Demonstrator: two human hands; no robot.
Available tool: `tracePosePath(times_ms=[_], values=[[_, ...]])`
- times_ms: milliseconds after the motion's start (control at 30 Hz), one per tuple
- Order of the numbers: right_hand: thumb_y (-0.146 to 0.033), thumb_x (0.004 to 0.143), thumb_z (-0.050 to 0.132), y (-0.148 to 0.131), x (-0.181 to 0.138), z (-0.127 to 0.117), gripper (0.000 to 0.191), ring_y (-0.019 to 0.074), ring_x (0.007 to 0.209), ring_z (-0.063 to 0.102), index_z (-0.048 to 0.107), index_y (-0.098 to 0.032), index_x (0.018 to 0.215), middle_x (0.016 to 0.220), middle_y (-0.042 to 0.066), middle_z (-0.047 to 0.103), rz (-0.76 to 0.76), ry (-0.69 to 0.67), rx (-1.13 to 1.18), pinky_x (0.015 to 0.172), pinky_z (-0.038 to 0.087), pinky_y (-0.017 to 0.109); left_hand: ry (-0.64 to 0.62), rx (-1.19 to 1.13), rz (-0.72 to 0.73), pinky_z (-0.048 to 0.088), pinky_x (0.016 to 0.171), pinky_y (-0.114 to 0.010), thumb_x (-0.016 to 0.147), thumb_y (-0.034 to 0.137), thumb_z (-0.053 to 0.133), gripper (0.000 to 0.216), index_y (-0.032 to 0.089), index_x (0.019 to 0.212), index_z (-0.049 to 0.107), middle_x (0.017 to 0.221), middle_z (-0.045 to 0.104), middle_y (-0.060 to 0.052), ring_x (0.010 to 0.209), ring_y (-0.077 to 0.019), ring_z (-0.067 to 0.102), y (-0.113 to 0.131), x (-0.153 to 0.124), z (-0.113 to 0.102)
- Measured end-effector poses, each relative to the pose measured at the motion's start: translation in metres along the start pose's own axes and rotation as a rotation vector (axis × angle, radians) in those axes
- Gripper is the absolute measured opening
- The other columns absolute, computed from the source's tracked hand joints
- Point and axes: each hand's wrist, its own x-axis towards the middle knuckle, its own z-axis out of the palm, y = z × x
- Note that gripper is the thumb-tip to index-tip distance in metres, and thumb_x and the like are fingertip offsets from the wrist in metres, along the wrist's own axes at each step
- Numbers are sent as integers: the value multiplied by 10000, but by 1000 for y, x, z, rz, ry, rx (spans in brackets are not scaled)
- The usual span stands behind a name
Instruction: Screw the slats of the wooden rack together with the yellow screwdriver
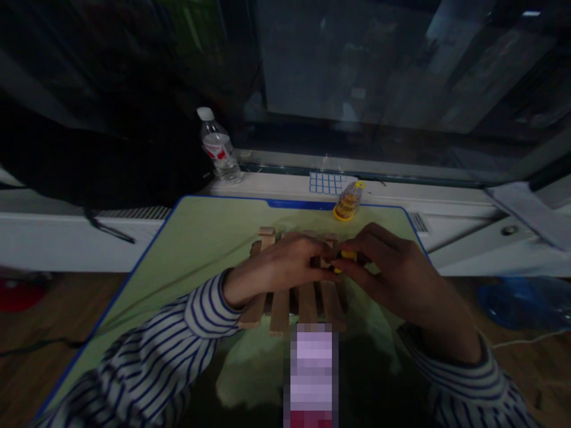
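My right hand pinches a small yellow object between thumb and fingers; its kind is hard to make out. The fingertips of my left hand close in on the same object from the other side, and a bit of yellow shows between the two hands. Below them is a framework of wooden slats, laid side by side on a low table. My left hand and forearm cover the middle of the slats. One slat's far end carries a short wooden block.
A clear bottle with yellow tip and base stands at the table's far edge. On the windowsill are a water bottle and a sheet of blue-framed labels. A dark bag lies at left; a pixelated patch covers the front centre.
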Motion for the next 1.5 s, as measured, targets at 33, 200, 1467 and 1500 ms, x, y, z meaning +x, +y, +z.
tracePosePath(times_ms=[33,200,1467,1500], values=[[-359,923,528,-1,0,0,231,139,680,584,612,-149,971,835,46,570,-5,1,-5,589,490,288,-4,1,6,414,686,-245,861,295,615,155,196,946,698,881,695,-11,793,-137,630,0,0,0],[-342,914,548,-3,0,-2,262,180,842,647,594,-164,1101,1001,84,649,-29,-19,27,698,553,327,-34,0,8,427,681,-241,872,278,598,145,176,888,700,871,694,-19,788,-138,631,-2,0,0],[-297,926,531,-6,0,-2,212,155,825,665,573,-186,1102,1071,56,664,-32,-68,66,651,535,277,-6,7,0,412,699,-265,884,375,585,231,186,956,697,910,702,-29,797,-153,637,-3,-3,3],[-296,926,528,-7,0,-3,212,158,826,666,576,-183,1100,1068,59,664,-26,-74,66,656,540,280,-9,10,4,414,698,-263,887,367,584,223,185,946,698,909,705,-30,801,-154,642,-3,-2,4]])
